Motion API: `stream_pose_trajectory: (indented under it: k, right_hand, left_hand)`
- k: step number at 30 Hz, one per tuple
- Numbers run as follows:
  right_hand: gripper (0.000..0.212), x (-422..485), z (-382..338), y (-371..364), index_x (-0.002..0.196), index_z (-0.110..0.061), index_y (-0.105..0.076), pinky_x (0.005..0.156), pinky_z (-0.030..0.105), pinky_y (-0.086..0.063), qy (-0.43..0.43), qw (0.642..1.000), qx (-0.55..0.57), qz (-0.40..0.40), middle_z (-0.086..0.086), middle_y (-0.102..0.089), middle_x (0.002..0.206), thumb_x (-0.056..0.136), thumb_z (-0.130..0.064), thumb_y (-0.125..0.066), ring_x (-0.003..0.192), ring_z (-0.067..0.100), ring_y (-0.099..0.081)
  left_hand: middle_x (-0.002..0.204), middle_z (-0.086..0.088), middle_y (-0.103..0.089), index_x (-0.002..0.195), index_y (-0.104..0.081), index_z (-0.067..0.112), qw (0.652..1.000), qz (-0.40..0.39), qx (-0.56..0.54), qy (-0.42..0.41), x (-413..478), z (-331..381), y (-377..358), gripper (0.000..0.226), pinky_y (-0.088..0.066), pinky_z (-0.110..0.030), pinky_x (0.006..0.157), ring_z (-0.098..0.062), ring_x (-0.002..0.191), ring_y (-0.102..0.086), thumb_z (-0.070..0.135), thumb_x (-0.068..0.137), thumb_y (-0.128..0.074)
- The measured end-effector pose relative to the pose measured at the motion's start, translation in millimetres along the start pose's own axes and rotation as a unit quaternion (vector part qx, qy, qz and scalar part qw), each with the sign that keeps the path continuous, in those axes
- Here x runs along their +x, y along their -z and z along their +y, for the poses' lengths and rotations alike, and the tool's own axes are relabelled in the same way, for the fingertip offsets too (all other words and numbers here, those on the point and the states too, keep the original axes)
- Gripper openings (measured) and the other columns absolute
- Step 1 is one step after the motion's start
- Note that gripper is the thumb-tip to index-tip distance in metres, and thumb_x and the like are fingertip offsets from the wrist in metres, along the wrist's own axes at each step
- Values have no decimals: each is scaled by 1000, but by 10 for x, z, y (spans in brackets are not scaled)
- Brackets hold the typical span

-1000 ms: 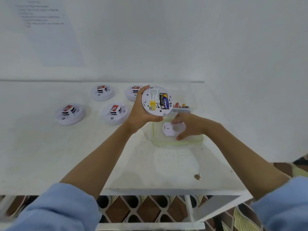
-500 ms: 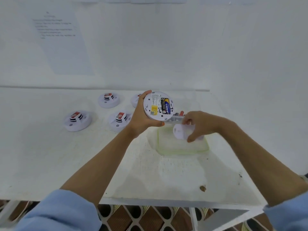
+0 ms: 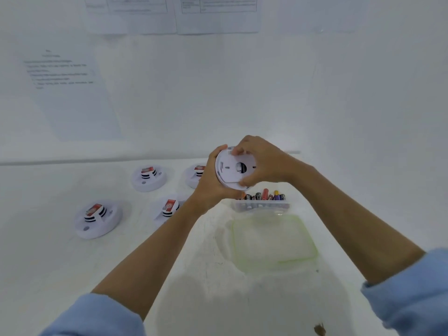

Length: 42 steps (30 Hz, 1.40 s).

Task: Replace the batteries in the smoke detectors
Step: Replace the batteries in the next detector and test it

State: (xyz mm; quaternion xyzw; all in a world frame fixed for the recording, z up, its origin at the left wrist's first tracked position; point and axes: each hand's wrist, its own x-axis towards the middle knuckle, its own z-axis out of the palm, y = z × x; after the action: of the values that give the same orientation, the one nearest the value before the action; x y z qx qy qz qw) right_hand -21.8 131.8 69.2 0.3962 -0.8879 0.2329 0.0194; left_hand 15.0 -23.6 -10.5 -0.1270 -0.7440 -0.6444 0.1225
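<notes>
Between the two grips, raised clear of the surface (image 3: 48, 263), a round white smoke detector (image 3: 218, 174) is being held with its back facing the camera. The left grip (image 3: 208, 190) is curling round the detector's left rim and underside. The right grip (image 3: 264, 163) is pinching a white back plate (image 3: 232, 175) against it, fingers at the top edge and thumb at the bottom. Just below both grips, a clear tub (image 3: 260, 206) is holding upright batteries (image 3: 265, 195); nearer the person, a green-rimmed lid (image 3: 312, 248) is lying flat. Left of the left grip, four other detectors (image 3: 98, 218) are sitting on the surface. Behind the grips, printed sheets (image 3: 72, 93) are hanging on the white wall (image 3: 339, 93).
</notes>
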Motion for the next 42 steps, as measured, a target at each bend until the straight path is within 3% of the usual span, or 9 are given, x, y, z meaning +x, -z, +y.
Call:
stream_pose_trajectory:
  k: [3,12,19,24,28,32,37,40,42]
  right_hand:
    - [65,62,90,-30,123,-15,-51,74,10,-33,-7,1000,8,1,-9,-41,103,64,-18,-79,99,8,-38]
    - [66,200,199,-24,128,-15,-51,72,8,-32,-3,1000,11,-22,-5,-39,107,69,-18,-78,99,10,-37]
    - [63,242,305,-11,130,-17,-51,74,-3,-29,9,999,22,-21,-5,-35,107,72,-19,-77,98,9,-33]
    - [57,216,372,-84,129,-14,-53,90,23,-37,24,998,56,11,0,-37,107,77,-19,-74,105,17,-37]
    - [59,194,411,-191,131,-12,-50,91,17,-34,10,993,109,36,1,-36,109,77,-16,-72,107,16,-36]
    - [59,159,419,-227,135,-14,-45,86,3,-32,0,989,145,30,-1,-36,115,81,-17,-69,110,11,-36]
    - [71,170,270,-315,140,-13,-37,103,22,-33,6,981,193,31,-3,-32,128,79,-26,-70,123,12,-35]
    - [77,167,219,-372,138,-21,-34,104,29,-40,1,961,269,63,-4,-36,133,74,-20,-76,127,13,-38]
    - [78,168,155,-404,136,-28,-32,96,27,-48,-11,940,331,79,-6,-40,131,74,-13,-76,124,12,-44]
  left_hand:
    - [129,5,-44,135,-26,20,1000,-15,-1,0,101,-83,36,106,-48,-11,80,14,105,-51,-14,51,-81]
    - [128,7,-45,140,-23,13,999,-35,-12,10,228,-148,66,106,-50,-15,80,9,108,-52,-6,51,-78]
    - [127,7,-44,138,-26,15,1000,-22,-9,12,290,-114,52,105,-52,-21,84,-5,113,-50,-2,48,-78]
    - [129,5,-43,133,-29,23,1000,8,-19,-5,278,-101,-11,107,-52,-28,90,-9,116,-49,13,42,-84]
    - [124,10,-45,130,-29,23,1000,22,-6,-16,293,-131,-45,100,-51,-18,83,4,109,-51,1,47,-80]
    - [126,4,-46,130,-31,25,999,33,31,-17,272,-102,-48,103,-52,-26,87,-6,113,-52,21,41,-84]
    - [139,-4,-39,143,-21,20,976,87,195,-46,312,58,-13,112,-45,-39,101,-19,126,-43,34,48,-79]
    - [132,-4,-47,140,-6,44,966,99,229,-73,282,101,88,112,-52,-38,90,-19,114,-53,42,56,-79]
    - [123,-6,-52,139,-2,45,949,99,283,-99,262,103,162,117,-53,-38,84,-19,104,-55,40,53,-81]
